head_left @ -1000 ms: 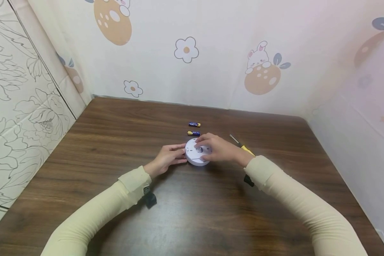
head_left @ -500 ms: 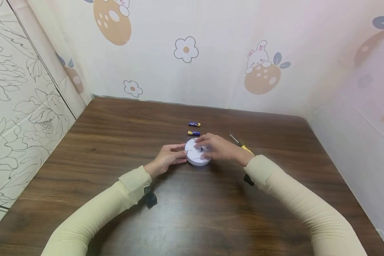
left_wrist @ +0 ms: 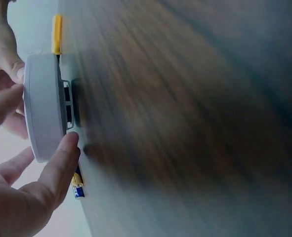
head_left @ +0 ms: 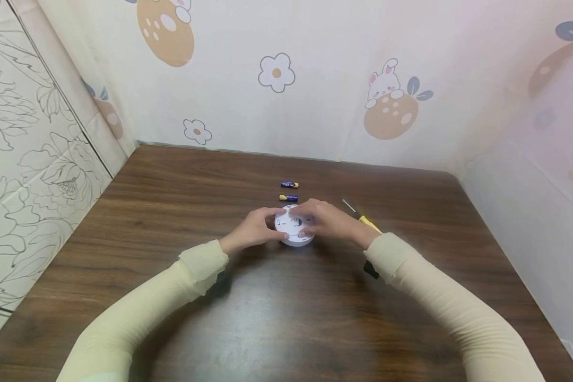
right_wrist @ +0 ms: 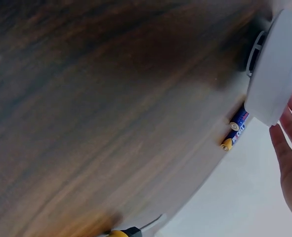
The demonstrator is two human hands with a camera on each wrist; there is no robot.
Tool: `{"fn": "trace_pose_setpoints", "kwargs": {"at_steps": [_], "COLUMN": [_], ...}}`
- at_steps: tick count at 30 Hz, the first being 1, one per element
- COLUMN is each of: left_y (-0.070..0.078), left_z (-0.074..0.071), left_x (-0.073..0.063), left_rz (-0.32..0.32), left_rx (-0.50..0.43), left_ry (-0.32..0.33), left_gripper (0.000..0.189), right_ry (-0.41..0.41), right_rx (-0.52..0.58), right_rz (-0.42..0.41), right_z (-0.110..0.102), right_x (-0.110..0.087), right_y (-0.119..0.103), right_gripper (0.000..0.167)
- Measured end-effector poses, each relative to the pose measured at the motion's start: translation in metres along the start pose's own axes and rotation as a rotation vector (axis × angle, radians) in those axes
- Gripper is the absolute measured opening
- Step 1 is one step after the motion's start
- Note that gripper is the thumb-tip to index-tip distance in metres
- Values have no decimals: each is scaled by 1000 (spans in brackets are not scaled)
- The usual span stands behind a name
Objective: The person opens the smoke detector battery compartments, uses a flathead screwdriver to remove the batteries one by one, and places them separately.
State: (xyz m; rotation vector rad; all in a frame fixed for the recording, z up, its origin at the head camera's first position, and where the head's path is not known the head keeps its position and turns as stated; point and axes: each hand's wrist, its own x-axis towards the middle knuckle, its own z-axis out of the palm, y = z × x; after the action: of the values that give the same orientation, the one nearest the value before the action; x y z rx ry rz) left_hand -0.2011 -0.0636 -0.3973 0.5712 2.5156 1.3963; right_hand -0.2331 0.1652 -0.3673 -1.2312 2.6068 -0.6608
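Note:
A round white smoke detector (head_left: 292, 228) lies back side up on the brown table, its flat plate with slots facing me. In the left wrist view the smoke detector (left_wrist: 43, 106) stands edge-on, the vented dome towards the wood. My left hand (head_left: 253, 228) holds it from the left, thumb near the front rim and fingers at the far rim. From the other side my right hand (head_left: 330, 220) grips the plate, fingertips and thumb bent down onto it. Part of the plate is hidden under the right fingers.
Two blue and yellow batteries, a far one (head_left: 289, 185) and a nearer one (head_left: 288, 198), lie just behind the smoke detector. To the right, behind the right wrist, is a yellow-handled screwdriver (head_left: 366, 220). A patterned curtain (head_left: 315, 106) hangs behind the table.
My left hand has shifted from the smoke detector's left edge to reach over it, fingers now at the far rim and thumb near the front. The right hand stays nearly in place.

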Motion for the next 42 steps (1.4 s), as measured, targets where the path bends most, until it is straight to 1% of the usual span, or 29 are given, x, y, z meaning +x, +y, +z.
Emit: {"fn": "trace_pose_setpoints", "kwargs": {"at_steps": [1, 3, 8, 12, 16, 18, 22, 26, 31, 34, 37, 42], "left_y": [0, 2, 6, 9, 9, 9, 8, 6, -1, -3, -2, -1], "left_z": [0, 0, -3, -5, -4, -3, -2, -2, -4, -5, -6, -9], "left_x": [1, 2, 4, 6, 7, 7, 6, 6, 9, 10, 10, 12], "left_rz": [12, 11, -24, -40, -54, -66, -83, -64, -7, 2, 4, 24], "left_rx": [20, 25, 15, 12, 24, 32, 47, 68, 95, 108, 122, 153], "left_ry": [7, 17, 24, 28, 22, 17, 19, 25, 33, 33, 27, 8], "left_gripper": [60, 58, 57, 57, 56, 57, 57, 59, 64, 67, 66, 65], "right_ry": [7, 20, 48, 64, 70, 71, 59, 42, 35, 36, 39, 62], "right_rx": [4, 15, 38, 59, 46, 45, 74, 158, 259, 292, 289, 246], "right_rz": [2, 12, 23, 0, -11, 15, 112, 159, 170, 171, 160, 151], "right_z": [1, 2, 5, 5, 7, 7, 6, 6, 7, 8, 8, 9], "right_x": [0, -1, -5, -5, -7, -10, -17, -20, -21, -21, -22, -22], "right_y": [1, 2, 6, 9, 12, 14, 17, 21, 24, 26, 27, 27], "right_gripper": [54, 55, 58, 58, 57, 57, 58, 59, 60, 63, 70, 78]}}
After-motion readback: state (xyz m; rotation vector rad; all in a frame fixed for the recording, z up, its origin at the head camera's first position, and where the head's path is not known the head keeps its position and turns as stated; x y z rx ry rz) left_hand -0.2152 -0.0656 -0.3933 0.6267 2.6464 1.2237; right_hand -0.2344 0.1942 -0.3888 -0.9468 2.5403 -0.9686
